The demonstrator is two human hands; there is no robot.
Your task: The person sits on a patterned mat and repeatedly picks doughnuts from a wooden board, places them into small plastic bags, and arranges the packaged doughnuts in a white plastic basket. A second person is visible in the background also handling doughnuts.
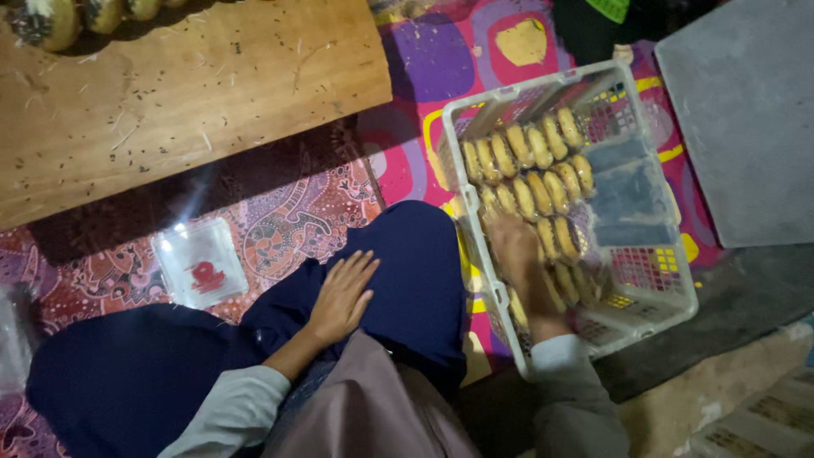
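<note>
I sit on the floor with dark blue cloth over my knees. My left hand lies flat on my knee, fingers apart, holding nothing. A white plastic basket stands to my right, holding rows of golden oval biscuits stood on edge. My right hand reaches into the basket's near side, resting among the biscuits; whether its fingers grip one is hidden by blur.
A wooden board with crumbs lies at the upper left. A clear square plastic lid with a red mark lies on the patterned cloth beside my knee. A grey slab sits at the upper right, over a colourful mat.
</note>
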